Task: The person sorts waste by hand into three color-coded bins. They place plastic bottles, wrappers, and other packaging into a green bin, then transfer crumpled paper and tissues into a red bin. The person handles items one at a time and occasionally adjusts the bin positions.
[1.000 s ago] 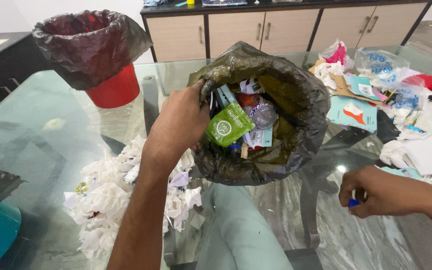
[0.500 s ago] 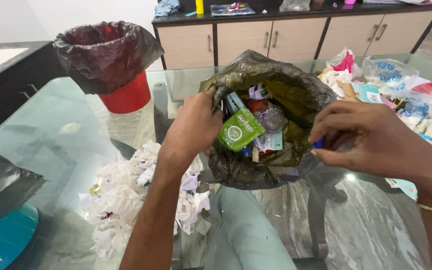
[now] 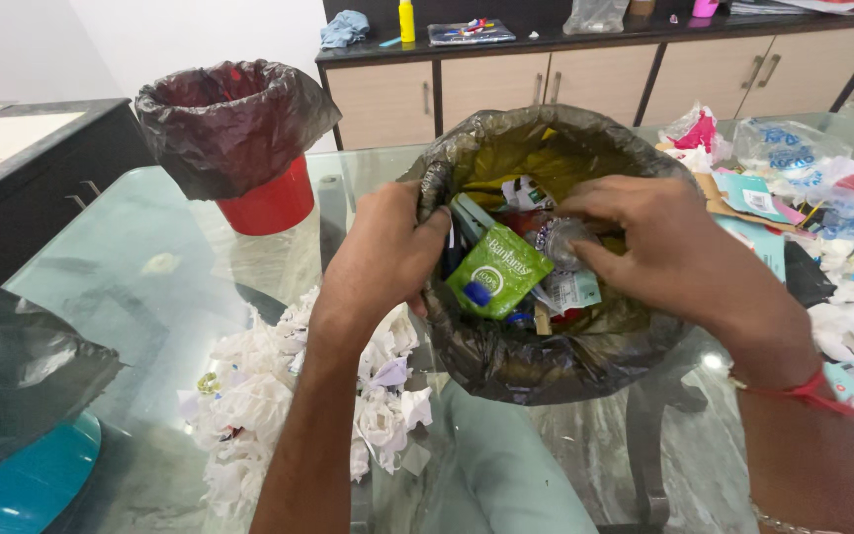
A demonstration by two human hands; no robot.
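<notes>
Fingers (image 3: 434, 220) of left hand (image 3: 383, 252) curled tight over near-left rim of the dark olive bin bag (image 3: 536, 366), pinching the plastic. Right hand (image 3: 659, 247) over the bag mouth, fingers loosely spread and bent down over the contents, tips touching a crumpled clear wrapper (image 3: 557, 237); nothing visibly gripped.

Glass surface (image 3: 140, 287), greenish tint, chair and marbled floor visible through it. Bag sits at the near edge, centre. Heap of crumpled white tissue (image 3: 249, 396) at near-left, just beside the bag. Red bin with dark liner (image 3: 239, 129) at far-left. Mixed wrappers and cardboard scraps (image 3: 793, 188) piled along the right edge. Teal bin with black liner (image 3: 12, 396) at near-left corner, partly cut off. Behind: beige cabinet (image 3: 506, 84) with dark top holding a yellow bottle (image 3: 406, 20) and a blue cloth (image 3: 343, 28). White wall on the left.

Bag mouth faces up, tipped slightly toward the camera. Green sachet (image 3: 501, 267) inside, long axis running near-left to far-right, lying on the other rubbish. Small blue cap (image 3: 476, 294) lies on the sachet's near end.

Versus half a second back: right hand was at the bag's right rim pinching the blue cap; now it's inside the mouth and the cap is on the sachet. Left hand's grip unchanged. Camera moved in a bit.
</notes>
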